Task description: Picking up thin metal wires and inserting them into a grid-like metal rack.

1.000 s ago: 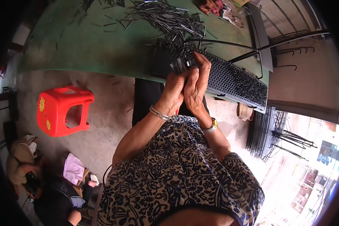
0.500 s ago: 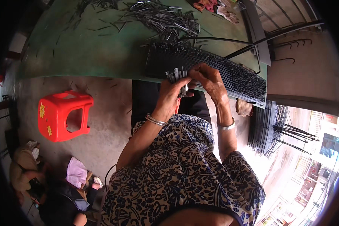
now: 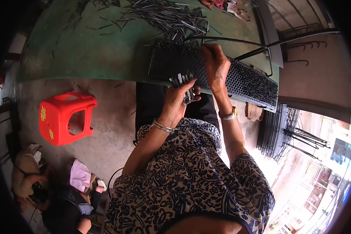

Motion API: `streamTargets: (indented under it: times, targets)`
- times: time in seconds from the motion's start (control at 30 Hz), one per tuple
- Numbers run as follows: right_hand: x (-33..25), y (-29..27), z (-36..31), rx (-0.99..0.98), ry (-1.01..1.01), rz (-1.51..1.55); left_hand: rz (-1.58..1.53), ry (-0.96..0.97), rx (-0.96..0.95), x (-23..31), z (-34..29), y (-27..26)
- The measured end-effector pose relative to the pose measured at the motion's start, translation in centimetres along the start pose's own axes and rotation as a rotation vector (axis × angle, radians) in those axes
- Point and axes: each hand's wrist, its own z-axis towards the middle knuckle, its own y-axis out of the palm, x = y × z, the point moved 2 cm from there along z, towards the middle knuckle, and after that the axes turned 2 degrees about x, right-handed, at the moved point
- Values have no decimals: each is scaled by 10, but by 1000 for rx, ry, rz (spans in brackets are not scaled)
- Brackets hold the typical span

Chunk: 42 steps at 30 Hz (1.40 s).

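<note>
A bundle of thin dark strips (image 3: 181, 80) stands upright in my left hand (image 3: 176, 98), whose fingers are wrapped round it just in front of the table edge. Behind it lies a long black perforated tray (image 3: 201, 70), set across the green table; many of its holes at the right end and along the back hold strips. My right hand (image 3: 216, 66) is over the tray's middle, its fingers curled together and pointing at the holes. What the right fingertips pinch, if anything, is hidden. A loose pile of similar strips (image 3: 165, 19) spreads behind the tray.
A black metal bar frame (image 3: 253, 52) reaches over the tray's right end. Wire racks (image 3: 277, 132) stand right of the table (image 3: 85, 54). On the floor at left is a red plastic stool (image 3: 66, 119). People (image 3: 66, 206) sit at lower left. Cloths (image 3: 238, 11) lie at the far right.
My right hand has moved away from the bundle, forward over the tray, and its wrist has turned. The left hand keeps the bundle in nearly the same place.
</note>
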Motion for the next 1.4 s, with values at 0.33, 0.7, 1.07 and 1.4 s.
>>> streamTargets:
  times: [0.33, 0.7, 1.07, 1.4]
  targets:
    - [4, 15, 6, -39, -246, -139, 53, 34, 5, 6, 0, -2]
    - [11, 20, -1, -43, -408, -337, 42, 48, -28, 9, 0, -6]
    - [-14, -18, -21, -741, 242, 286, 78, 139, 18, 15, -9, 1]
    - [-19, -21, -24, -712, 403, 431, 145, 173, 59, 19, -13, 7]
